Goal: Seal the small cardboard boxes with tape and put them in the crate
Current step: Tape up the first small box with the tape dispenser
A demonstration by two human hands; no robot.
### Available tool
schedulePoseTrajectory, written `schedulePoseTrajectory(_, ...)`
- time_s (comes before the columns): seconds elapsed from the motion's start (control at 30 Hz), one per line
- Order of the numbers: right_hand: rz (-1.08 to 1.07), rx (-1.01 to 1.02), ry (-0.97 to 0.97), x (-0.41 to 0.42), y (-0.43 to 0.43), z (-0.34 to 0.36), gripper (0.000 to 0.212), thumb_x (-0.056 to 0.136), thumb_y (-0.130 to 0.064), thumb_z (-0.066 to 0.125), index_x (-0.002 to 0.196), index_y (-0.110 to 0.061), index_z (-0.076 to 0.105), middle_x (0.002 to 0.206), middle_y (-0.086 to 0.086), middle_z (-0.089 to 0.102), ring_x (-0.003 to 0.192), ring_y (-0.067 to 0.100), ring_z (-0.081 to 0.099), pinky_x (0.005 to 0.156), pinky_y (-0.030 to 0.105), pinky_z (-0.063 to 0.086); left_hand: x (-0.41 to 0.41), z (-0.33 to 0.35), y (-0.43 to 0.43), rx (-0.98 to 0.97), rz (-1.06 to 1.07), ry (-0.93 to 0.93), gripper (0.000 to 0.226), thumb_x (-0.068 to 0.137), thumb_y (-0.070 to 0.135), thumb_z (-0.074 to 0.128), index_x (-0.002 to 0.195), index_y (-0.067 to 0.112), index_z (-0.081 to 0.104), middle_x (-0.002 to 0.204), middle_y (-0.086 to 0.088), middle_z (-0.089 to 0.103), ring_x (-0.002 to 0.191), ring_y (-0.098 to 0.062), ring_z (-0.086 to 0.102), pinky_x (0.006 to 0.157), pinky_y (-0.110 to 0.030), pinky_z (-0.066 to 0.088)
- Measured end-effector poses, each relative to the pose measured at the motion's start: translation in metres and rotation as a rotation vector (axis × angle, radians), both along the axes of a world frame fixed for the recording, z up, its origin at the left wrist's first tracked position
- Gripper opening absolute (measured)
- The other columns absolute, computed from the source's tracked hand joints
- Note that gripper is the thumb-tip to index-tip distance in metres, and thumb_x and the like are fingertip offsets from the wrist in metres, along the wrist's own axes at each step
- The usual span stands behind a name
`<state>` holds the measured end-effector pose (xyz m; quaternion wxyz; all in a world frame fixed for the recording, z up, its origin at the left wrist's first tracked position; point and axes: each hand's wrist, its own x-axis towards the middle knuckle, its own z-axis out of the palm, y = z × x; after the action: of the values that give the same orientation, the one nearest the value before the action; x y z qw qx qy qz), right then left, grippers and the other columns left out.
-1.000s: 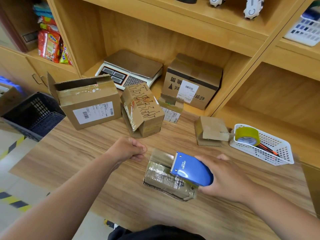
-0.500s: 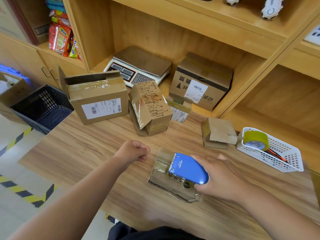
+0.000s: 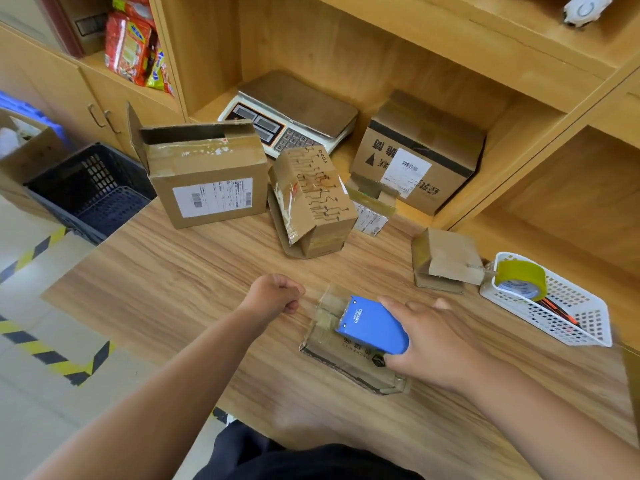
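My right grip (image 3: 433, 341) wraps the blue tape dispenser (image 3: 372, 329), pressing it onto the small box (image 3: 332, 356), likely to lay tape flat. Just left of the box my left grip (image 3: 277, 296) is curled; whether it pinches tape I cannot tell. The crate (image 3: 86, 188) waits further left.

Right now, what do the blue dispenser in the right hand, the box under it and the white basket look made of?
Blue dispenser: smooth moulded plastic, slight sheen, gripped by the right hand. Small box: brown cardboard, wrapped in clear tape that glints glossy. White basket: likely matte plastic, moulded grid holes.
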<state>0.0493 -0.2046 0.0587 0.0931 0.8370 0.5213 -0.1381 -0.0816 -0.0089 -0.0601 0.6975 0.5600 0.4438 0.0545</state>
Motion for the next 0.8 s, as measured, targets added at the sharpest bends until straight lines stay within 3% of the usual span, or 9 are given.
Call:
schedulePoseTrajectory(0.13, -0.002, -0.002, -0.022, -0.003, 0.005, 0.0, 0.081, 0.076, -0.049, 0.054, 0.147, -0.037, 0.017, 0.11, -0.008, 0.054, 0.095, 0.014, 0.051, 0.086, 0.024, 0.023, 0.002, -0.004, 0.001, 0.029, 0.009, 0.024, 0.014, 0.09, 0.002, 0.059, 0.077, 0.005, 0.065, 0.06, -0.006, 0.057, 0.058, -0.015, 0.053, 0.07, -0.028, 0.052)
schedulePoseTrajectory(0.33, 0.001, -0.027, -0.045, -0.004, 0.009, 0.001, 0.082, 0.077, -0.05, 0.052, 0.149, -0.037, 0.015, 0.111, -0.009, 0.053, 0.098, 0.013, 0.051, 0.09, 0.024, 0.024, 0.004, -0.02, -0.006, 0.024, 0.06, 0.042, 0.024, 0.088, -0.005, 0.051, 0.071, 0.005, 0.063, 0.051, 0.001, 0.057, 0.051, -0.013, 0.052, 0.061, -0.024, 0.05)
schedulePoseTrajectory(0.5, -0.028, -0.075, -0.046, -0.007, 0.011, 0.005, 0.08, 0.08, -0.048, 0.051, 0.149, -0.039, 0.01, 0.112, -0.011, 0.051, 0.083, 0.013, 0.031, 0.092, 0.024, 0.024, 0.008, -0.029, -0.022, -0.02, 0.112, 0.015, 0.024, 0.088, -0.008, 0.05, 0.069, 0.002, 0.062, 0.052, -0.001, 0.056, 0.046, -0.007, 0.051, 0.052, -0.017, 0.048)
schedulePoseTrajectory(0.63, -0.027, -0.077, -0.046, -0.005, 0.011, 0.0, 0.081, 0.079, -0.049, 0.05, 0.149, -0.039, 0.01, 0.107, -0.012, 0.052, 0.089, 0.015, 0.042, 0.087, 0.022, 0.023, 0.011, -0.037, -0.033, 0.007, 0.118, -0.009, 0.021, 0.089, -0.003, 0.054, 0.069, 0.001, 0.061, 0.058, -0.002, 0.056, 0.053, -0.01, 0.05, 0.055, -0.015, 0.047)
schedulePoseTrajectory(0.7, -0.028, -0.075, -0.044, -0.004, 0.01, -0.002, 0.081, 0.08, -0.049, 0.05, 0.149, -0.039, 0.01, 0.105, -0.012, 0.051, 0.086, 0.014, 0.039, 0.087, 0.022, 0.024, 0.013, -0.042, -0.036, 0.01, 0.142, 0.018, 0.02, 0.089, 0.003, 0.059, 0.07, 0.006, 0.065, 0.06, -0.002, 0.06, 0.056, -0.012, 0.052, 0.063, -0.024, 0.05)
schedulePoseTrajectory(0.8, -0.012, -0.048, -0.055, -0.002, 0.009, -0.006, 0.082, 0.079, -0.051, 0.049, 0.149, -0.04, 0.009, 0.107, -0.012, 0.052, 0.097, 0.014, 0.049, 0.095, 0.023, 0.025, 0.017, -0.044, -0.042, 0.006, 0.164, 0.044, 0.016, 0.089, 0.008, 0.063, 0.074, 0.008, 0.067, 0.064, -0.004, 0.063, 0.059, -0.016, 0.054, 0.066, -0.03, 0.049)
